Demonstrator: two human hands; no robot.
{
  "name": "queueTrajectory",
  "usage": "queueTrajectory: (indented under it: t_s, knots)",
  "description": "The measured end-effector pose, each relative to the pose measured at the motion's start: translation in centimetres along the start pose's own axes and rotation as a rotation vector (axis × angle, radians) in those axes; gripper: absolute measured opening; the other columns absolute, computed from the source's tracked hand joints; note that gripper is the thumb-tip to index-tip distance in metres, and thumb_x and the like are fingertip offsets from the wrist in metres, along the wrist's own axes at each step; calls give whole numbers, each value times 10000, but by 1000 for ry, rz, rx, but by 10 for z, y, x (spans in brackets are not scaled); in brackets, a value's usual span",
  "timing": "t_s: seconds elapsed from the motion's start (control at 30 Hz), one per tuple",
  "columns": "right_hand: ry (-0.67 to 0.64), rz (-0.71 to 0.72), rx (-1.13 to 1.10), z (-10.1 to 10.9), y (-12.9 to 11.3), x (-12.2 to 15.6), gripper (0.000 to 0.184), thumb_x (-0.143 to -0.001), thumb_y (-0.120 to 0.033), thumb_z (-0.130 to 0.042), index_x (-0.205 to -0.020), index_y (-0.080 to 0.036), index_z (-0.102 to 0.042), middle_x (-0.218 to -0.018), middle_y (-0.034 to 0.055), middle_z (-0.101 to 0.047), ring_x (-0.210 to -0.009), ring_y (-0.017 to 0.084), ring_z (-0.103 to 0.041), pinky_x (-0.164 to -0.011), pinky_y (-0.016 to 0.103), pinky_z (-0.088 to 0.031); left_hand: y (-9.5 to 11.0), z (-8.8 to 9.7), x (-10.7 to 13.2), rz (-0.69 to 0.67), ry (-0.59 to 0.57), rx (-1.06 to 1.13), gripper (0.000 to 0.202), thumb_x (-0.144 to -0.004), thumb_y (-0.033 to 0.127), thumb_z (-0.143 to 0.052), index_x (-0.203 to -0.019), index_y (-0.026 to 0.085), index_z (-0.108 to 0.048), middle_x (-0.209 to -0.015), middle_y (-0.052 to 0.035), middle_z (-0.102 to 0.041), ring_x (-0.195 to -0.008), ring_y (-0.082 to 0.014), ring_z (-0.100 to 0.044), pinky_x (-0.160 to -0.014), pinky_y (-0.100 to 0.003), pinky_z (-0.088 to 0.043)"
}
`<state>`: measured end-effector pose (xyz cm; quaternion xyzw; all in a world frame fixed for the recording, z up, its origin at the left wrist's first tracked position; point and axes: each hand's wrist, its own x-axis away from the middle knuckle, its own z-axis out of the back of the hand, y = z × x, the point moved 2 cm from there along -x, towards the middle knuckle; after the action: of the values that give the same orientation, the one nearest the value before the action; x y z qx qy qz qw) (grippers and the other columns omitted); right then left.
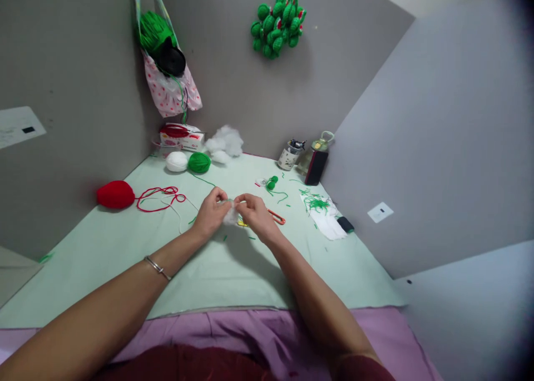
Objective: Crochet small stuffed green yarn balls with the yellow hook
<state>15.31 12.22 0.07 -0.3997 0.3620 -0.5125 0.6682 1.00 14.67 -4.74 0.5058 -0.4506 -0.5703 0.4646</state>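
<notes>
My left hand (pixel 212 211) and my right hand (pixel 255 215) meet over the middle of the pale green table (pixel 125 247). Both pinch a small tuft of white stuffing (pixel 231 215) held between them, fingers closed on it. Orange-handled scissors (pixel 276 217) lie on the table just behind my right hand. A silver bracelet (pixel 157 267) sits on my left wrist.
A red yarn ball (pixel 115 194) with a loose red strand (pixel 161 197) lies at left. White yarn (pixel 177 161), green yarn (pixel 199 162) and stuffing (pixel 225 140) sit at the back. A small green crocheted piece (pixel 271 183), green thread scraps on white cloth (pixel 323 211), a jar (pixel 288 156) and a bottle (pixel 316 161) stand right. Green crocheted pieces (pixel 277 22) hang on the wall.
</notes>
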Motion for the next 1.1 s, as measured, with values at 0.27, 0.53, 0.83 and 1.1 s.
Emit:
queueTrajectory:
  t_s: [0.27, 0.53, 0.83, 1.1]
  knots:
    - [124, 55, 151, 2, 3, -4, 104, -755, -255, -553, -847, -220, -584, -531, -101, -373, -529, 118, -344, -578, 259, -273, 3, 0, -1, -33, 16, 54, 310, -978, 343, -665, -1225, 159, -645, -1195, -92, -680, -985, -223, -687, -837, -417, -603]
    - [194, 99, 266, 18, 9, -6, 64, -790, -270, -602, -749, -221, -590, -585, -59, -458, -594, 141, -407, -619, 280, -272, 10, -3, 8, -10, -106, 197, 250, -853, 367, -727, -889, 196, -549, -807, 49, -550, -601, -99, -540, -538, -225, -469]
    - [56, 137, 224, -6, 0, 3, 79, -839, -213, -495, -864, -216, -570, -609, -59, -508, -594, 153, -456, -615, 273, -330, -5, -1, -4, -23, 61, 69, 362, -987, 351, -655, -1301, 172, -628, -1301, -115, -658, -1086, -254, -679, -904, -467, -597]
    - [99, 232, 209, 10, 2, -2, 164, -850, -235, -496, -976, -210, -599, -657, -64, -466, -610, 141, -423, -639, 270, -341, 3, 5, -4, -40, 100, 250, 180, -911, 281, -705, -1034, 173, -631, -974, -12, -649, -753, -142, -625, -652, -277, -541]
